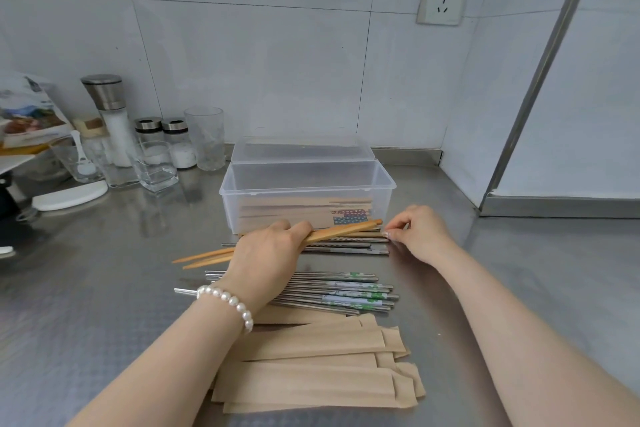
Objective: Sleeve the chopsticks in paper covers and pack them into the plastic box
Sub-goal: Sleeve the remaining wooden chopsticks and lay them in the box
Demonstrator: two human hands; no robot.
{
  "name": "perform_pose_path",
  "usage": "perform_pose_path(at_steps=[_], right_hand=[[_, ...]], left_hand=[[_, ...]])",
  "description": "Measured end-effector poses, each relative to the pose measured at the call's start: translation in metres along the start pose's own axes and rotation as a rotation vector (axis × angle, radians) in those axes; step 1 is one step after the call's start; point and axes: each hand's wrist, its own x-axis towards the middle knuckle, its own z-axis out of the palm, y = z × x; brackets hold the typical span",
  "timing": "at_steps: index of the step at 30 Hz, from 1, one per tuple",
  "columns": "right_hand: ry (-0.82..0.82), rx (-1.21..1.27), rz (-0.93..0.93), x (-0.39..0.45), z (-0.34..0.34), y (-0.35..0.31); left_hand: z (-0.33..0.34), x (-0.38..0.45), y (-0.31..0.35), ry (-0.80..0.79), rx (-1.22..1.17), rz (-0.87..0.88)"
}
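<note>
- Paper covers (311,381) lie nearest you on the counter (104,322): thin, floppy; hold near the mouth.
- Your left hand (266,253) grips the wooden chopsticks (332,232) mid-length before the plastic box (308,184): light, stiff.
- Your right hand (419,232) is curled, pinching at their tips.

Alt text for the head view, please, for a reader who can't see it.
A left hand grips a pair of wooden chopsticks in front of an open clear plastic box holding sleeved chopsticks. The right hand hovers beside their ends; metal chopsticks and paper covers lie nearer.
</note>
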Motion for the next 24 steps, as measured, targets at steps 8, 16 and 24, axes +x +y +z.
perform_pose_path(at_steps=[8,16,24], right_hand=[[-0.029,0.1,-0.047,-0.002,0.0,-0.002],[-0.138,0.386,-0.113,-0.022,-0.031,-0.033],[-0.284,0.534,-0.088,-0.032,-0.044,-0.038]], left_hand=[[-0.002,-0.002,0.003,0.038,-0.039,0.014],[-0.013,0.002,0.005,0.204,0.11,0.113],[-0.015,0.004,0.006,0.147,0.296,0.057]])
